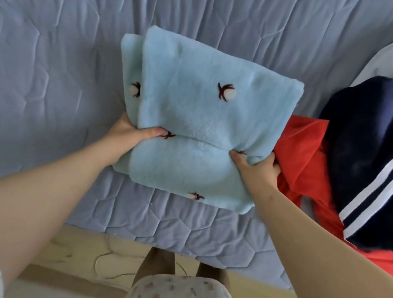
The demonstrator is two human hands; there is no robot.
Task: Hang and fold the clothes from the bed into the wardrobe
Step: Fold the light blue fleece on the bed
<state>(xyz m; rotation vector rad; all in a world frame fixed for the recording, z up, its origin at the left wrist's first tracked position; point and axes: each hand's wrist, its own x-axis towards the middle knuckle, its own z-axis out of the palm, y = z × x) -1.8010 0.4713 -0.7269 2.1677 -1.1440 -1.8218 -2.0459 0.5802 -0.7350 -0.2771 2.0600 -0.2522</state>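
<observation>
Because it is already folded into a thick square, the light-blue fleece garment point(204, 125) lies close to the near edge of the bed point(55, 65). The left hand point(130, 131) and right hand point(255, 166) each grip a side at its middle crease, probably to lift it whole. Bare quilt lies left and far, while a red garment point(302, 153) and a navy striped garment point(369, 145) crowd its right.

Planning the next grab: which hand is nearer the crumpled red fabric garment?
Right. The right hand is beside the red garment; the left hand holds the far side of the folded blue fleece.
</observation>
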